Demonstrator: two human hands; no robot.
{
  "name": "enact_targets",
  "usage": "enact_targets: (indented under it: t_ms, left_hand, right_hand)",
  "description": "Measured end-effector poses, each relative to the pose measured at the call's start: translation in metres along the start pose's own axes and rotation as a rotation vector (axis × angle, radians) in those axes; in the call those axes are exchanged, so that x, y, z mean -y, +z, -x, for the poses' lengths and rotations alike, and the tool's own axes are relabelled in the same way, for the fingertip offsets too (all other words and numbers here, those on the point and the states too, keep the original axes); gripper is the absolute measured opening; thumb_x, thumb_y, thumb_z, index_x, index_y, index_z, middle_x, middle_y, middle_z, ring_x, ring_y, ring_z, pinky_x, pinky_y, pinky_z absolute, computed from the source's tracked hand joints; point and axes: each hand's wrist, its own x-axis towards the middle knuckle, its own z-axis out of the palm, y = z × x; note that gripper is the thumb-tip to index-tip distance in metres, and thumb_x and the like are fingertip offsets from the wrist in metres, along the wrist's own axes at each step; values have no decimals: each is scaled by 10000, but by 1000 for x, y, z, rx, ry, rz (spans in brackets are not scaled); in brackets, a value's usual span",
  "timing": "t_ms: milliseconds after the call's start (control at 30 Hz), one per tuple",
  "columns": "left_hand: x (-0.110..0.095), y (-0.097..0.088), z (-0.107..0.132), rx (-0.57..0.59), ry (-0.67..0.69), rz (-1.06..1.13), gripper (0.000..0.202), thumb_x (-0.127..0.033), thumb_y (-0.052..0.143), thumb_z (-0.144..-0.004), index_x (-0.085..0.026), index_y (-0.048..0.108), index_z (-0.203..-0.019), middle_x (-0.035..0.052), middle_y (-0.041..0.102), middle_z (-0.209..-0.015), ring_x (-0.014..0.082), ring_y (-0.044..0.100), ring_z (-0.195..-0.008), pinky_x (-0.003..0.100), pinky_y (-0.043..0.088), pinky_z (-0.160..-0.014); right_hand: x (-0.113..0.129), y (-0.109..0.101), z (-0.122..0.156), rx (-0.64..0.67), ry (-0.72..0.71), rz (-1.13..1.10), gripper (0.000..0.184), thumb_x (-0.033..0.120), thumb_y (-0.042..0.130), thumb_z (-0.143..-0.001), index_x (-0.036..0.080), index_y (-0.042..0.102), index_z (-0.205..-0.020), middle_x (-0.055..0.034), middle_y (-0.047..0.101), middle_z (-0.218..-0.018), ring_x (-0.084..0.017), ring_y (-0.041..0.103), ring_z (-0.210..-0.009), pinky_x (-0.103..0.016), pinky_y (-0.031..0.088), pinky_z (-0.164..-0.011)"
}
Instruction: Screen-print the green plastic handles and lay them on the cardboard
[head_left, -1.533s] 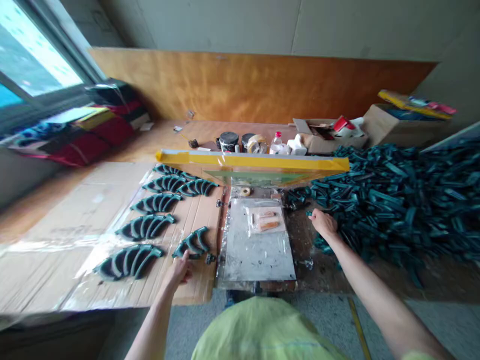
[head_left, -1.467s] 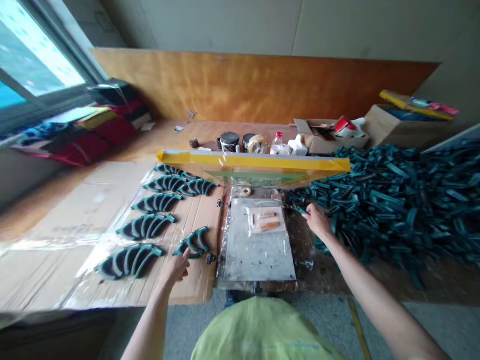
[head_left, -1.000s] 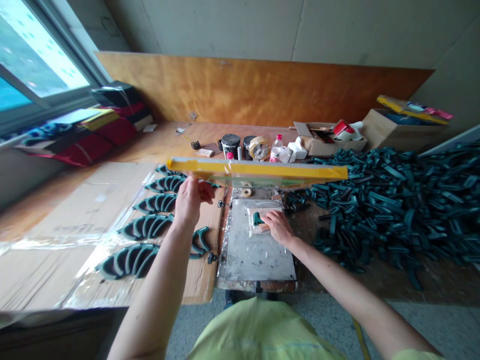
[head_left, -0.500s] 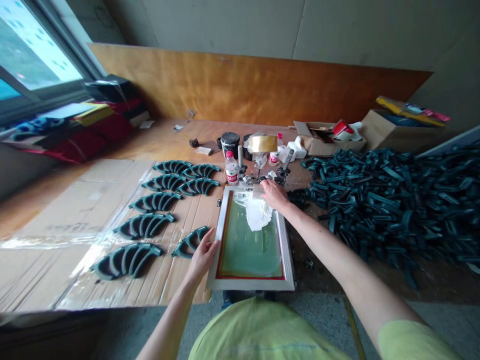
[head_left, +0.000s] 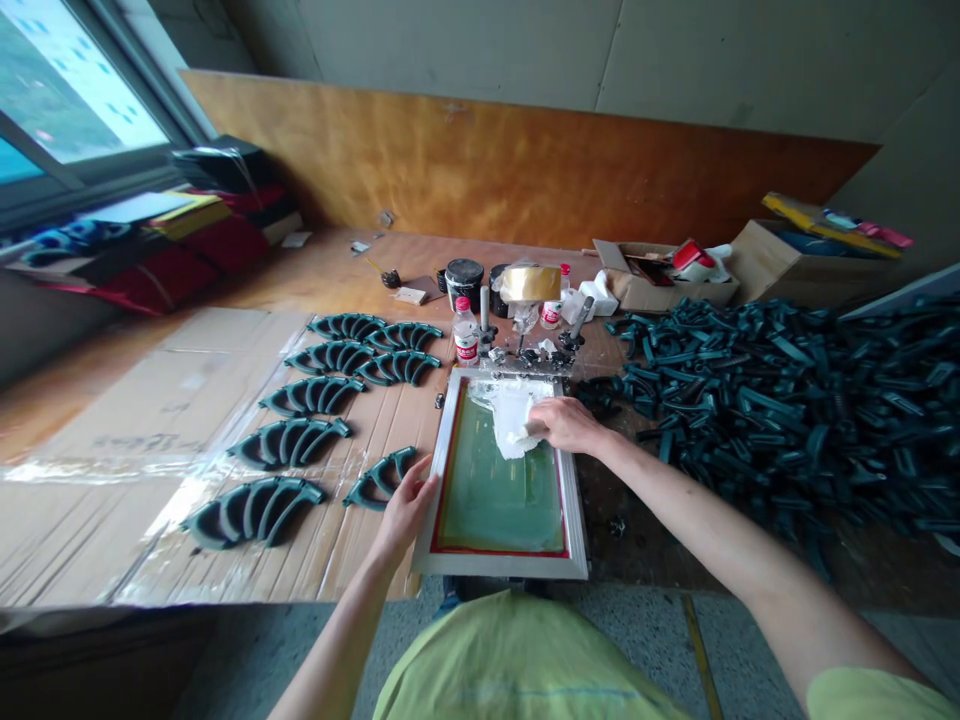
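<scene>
A silver screen-printing frame (head_left: 500, 566) lies flat, with green mesh (head_left: 499, 500) inside a red border. My right hand (head_left: 566, 425) presses a crumpled white cloth (head_left: 511, 415) onto the mesh near the far edge. My left hand (head_left: 405, 515) grips the frame's near left side, its fingers curled around the rim. Just left of that hand lies a dark teal curved plastic part (head_left: 380, 478). Whatever is beneath the mesh is hidden.
Several matching teal parts (head_left: 311, 395) lie in rows on plastic-covered cardboard (head_left: 150, 420) to the left. A large teal pile (head_left: 772, 410) fills the right. Ink tins, a water bottle (head_left: 466, 335) and clamps stand beyond the frame.
The screen frame has swung down from raised to flat, covering the plate. The white cloth has appeared on the mesh, and my right hand has shifted toward the right with it.
</scene>
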Motion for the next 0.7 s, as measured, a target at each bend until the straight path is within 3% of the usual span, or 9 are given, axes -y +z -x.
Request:
enact_targets:
  t_ms: [100,233,300,367,433,567,633,700]
  left_hand:
    - [-2,-1,1,7,-9,16,781,-605,630,-765,-143,489,-1378,49,663,-846,204,627,-759,277,494,-635]
    - [-4,-1,3,-3,-10,36,755,-580,638,-779,-157,479,-1383,60,683,-870,189,629,-722,271,498,-618]
    - [-7,-2,4,-5,-12,33,746,-578,640,-779,-161,487,-1378,59,689,-869,183,629,-706,264,496,-605]
    - [-12,-2,6,-9,-18,16,747,-577,645,-774,-168,491,-1380,54,692,-861,182,630,-697,258,493,-595]
    - [-20,-4,8,-9,-32,-6,775,-577,660,-759,-170,482,-1394,46,691,-827,191,636,-698,260,493,-592]
    - [-52,-12,14,10,-41,-31,837,-608,681,-724,-200,465,-1422,38,707,-822,217,659,-750,266,501,-604]
    - [-75,-17,17,16,-6,-29,762,-644,649,-734,-201,557,-1347,43,719,-864,225,664,-793,265,505,-619]
    - [-102,-19,17,26,55,-10,665,-681,590,-760,-182,670,-1193,53,723,-873,224,663,-789,266,506,-617]
  right_hand:
    - [11,15,2,-117,92,27,206,56,523,-807,175,675,-875,-81,688,-886,-229,584,-898,-327,440,-788]
    - [21,28,27,-136,11,-22,283,33,501,-817,180,684,-974,-85,694,-968,-222,582,-935,-330,443,-839]
    - [17,21,28,-123,1,-51,218,89,538,-848,201,691,-955,-63,700,-931,-211,597,-907,-319,447,-828]
    - [9,8,13,-142,85,-68,160,188,599,-870,227,690,-996,-45,704,-942,-206,611,-890,-310,454,-805]
    - [0,-6,-11,-173,228,-83,300,260,661,-851,270,651,-1151,-32,704,-1031,-211,625,-906,-306,464,-792]
    - [-18,-29,-50,-176,373,-85,666,262,726,-794,342,470,-1404,-28,666,-1175,-225,631,-966,-308,475,-825]
    - [-31,-37,-50,-251,416,-72,635,305,714,-807,314,483,-1398,-46,657,-1175,-231,628,-975,-316,477,-834]
    - [-47,-40,-36,-345,524,-74,456,338,647,-859,259,570,-1301,-56,681,-1083,-226,633,-928,-324,483,-812]
